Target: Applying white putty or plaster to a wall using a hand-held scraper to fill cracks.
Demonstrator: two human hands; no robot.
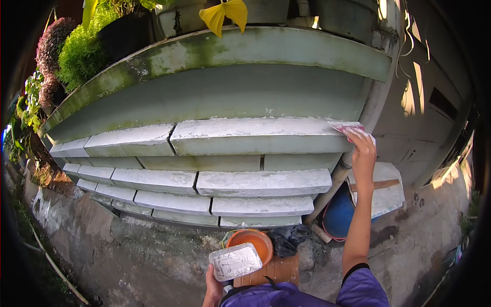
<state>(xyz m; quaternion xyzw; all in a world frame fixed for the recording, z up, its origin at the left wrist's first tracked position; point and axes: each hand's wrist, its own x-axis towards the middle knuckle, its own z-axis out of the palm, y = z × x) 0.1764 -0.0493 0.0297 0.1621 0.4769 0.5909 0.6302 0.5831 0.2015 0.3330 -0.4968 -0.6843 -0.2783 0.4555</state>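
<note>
Right hand [362,147]: fingers bent and closed on a red and white pad [346,126].
Pad's place: touching the highest white ledge [255,128], by its back right corner.
Left hand [213,282]: thumb at the near left corner of a tray [240,275]; it seems clamped on it, but the fingers underneath are hidden.
Tray's place: held up, partly covering the orange bucket [262,245], with white stuff [237,260] inside.
Step now: looks like rubbing white stuff on the ledge top.
Next move: seems to need a flat, soft push along the ledge, tray level.
</note>
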